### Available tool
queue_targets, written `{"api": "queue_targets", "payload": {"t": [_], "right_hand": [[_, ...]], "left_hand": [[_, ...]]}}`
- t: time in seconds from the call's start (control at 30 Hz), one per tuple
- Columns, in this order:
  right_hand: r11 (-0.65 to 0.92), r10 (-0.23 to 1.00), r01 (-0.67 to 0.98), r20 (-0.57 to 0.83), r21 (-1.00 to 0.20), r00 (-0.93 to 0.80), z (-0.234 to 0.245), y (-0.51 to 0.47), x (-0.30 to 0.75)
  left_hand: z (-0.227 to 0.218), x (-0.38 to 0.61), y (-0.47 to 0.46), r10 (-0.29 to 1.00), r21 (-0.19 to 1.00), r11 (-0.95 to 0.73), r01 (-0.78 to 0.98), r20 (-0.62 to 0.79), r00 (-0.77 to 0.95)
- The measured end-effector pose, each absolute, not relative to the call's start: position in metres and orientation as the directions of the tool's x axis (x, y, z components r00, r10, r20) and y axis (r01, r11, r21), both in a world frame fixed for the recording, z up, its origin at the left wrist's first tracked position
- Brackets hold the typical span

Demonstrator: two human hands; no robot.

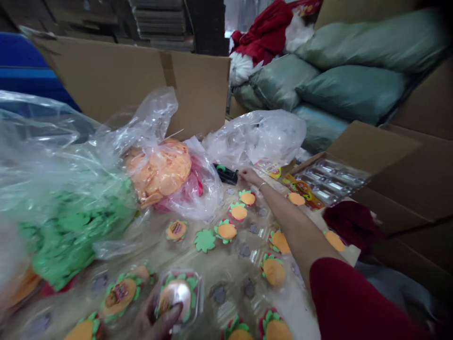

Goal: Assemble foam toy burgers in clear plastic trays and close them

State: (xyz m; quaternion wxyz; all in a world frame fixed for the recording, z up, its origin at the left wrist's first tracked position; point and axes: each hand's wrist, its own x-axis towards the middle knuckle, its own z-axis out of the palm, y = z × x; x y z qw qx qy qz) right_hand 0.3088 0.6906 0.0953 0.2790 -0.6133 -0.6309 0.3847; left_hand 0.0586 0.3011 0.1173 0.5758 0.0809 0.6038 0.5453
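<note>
My left hand (159, 317), low in the view, grips a clear plastic box (179, 297) with its thumb across the front. Inside the box sits a burger-shaped piece of orange, green and red layers, with glare on the lid. My right arm reaches far forward, and my right hand (250, 176) is closed at the end of a black tape dispenser (226, 174) with a green roll. What its fingers pinch, if anything, is too small to make out. Several burger-shaped pieces (225, 231) lie in a clear moulded tray (230, 264), near a loose green leaf-shaped piece (205, 240).
Plastic bags of green pieces (67, 231) and orange pieces (163, 167) stand at the left. A carton (375, 146) of clear plastic packs (331, 179) is at the right. Behind are a cardboard flap (130, 80), a clear bag (258, 137) and stacked grey-green sacks (354, 92).
</note>
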Motion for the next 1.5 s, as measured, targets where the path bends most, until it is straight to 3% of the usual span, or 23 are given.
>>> {"api": "queue_targets", "payload": {"t": [0.17,0.2,0.23,0.3,0.4,0.53,0.77,0.9,0.97,1.03,1.13,1.23,1.3,1.37,1.43,1.5], "right_hand": [[0.099,0.973,0.454,-0.009,-0.885,-0.231,0.13,0.631,0.279],[0.133,0.947,0.397,-0.003,-0.908,-0.322,0.135,0.606,0.269],[0.176,0.887,0.235,0.05,-0.956,-0.46,0.139,0.577,0.259],[0.111,0.759,-0.028,0.103,-0.993,-0.643,0.146,0.517,0.24],[-0.097,0.622,-0.156,0.062,-0.983,-0.78,0.151,0.452,0.216],[-0.187,0.581,-0.111,-0.019,-0.976,-0.813,0.15,0.433,0.2],[-0.117,0.557,0.161,-0.199,-0.98,-0.806,0.139,0.438,0.202],[0.176,0.763,0.196,0.008,-0.965,-0.646,0.142,0.426,0.209],[0.254,0.804,0.196,0.094,-0.947,-0.587,0.143,0.418,0.21],[0.222,0.8,0.171,0.079,-0.96,-0.594,0.141,0.411,0.209],[0.01,0.745,0.122,-0.074,-0.992,-0.663,0.131,0.399,0.209],[-0.132,0.609,0.152,-0.201,-0.979,-0.767,0.117,0.392,0.218],[-0.028,0.504,0.248,-0.228,-0.968,-0.833,0.109,0.394,0.228],[0.252,0.51,0.367,-0.2,-0.895,-0.837,0.105,0.403,0.236],[0.551,0.581,0.482,-0.101,-0.682,-0.808,0.103,0.418,0.238],[0.719,0.598,0.554,-0.032,-0.421,-0.801,0.101,0.435,0.232]], "left_hand": [[0.147,0.052,0.325,0.779,0.76,0.197,-0.619,-0.505,-0.373],[0.147,0.05,0.328,0.795,0.758,0.166,-0.631,-0.481,-0.369],[0.147,0.049,0.33,0.809,0.754,0.14,-0.641,-0.461,-0.365],[0.146,0.048,0.331,0.828,0.746,0.114,-0.656,-0.436,-0.352],[0.145,0.051,0.328,0.848,0.747,0.1,-0.657,-0.41,-0.337],[0.144,0.053,0.323,0.857,0.774,0.086,-0.627,-0.378,-0.35],[0.134,0.052,0.317,0.844,0.809,0.064,-0.585,-0.357,-0.4],[0.13,0.052,0.319,0.82,0.796,0.058,-0.602,-0.382,-0.425],[0.129,0.053,0.32,0.809,0.798,0.048,-0.601,-0.384,-0.445],[0.13,0.056,0.318,0.806,0.809,0.056,-0.586,-0.383,-0.452],[0.13,0.06,0.31,0.817,0.82,0.105,-0.563,-0.394,-0.421],[0.126,0.059,0.3,0.836,0.806,0.223,-0.548,-0.447,-0.319],[0.122,0.056,0.297,0.835,0.826,0.32,-0.463,-0.477,-0.274],[0.117,0.053,0.3,0.844,0.877,0.381,-0.293,-0.459,-0.277],[0.11,0.051,0.31,0.873,0.911,0.396,-0.116,-0.412,-0.261],[0.101,0.05,0.324,0.901,0.922,0.388,0.008,-0.377,-0.216]]}}
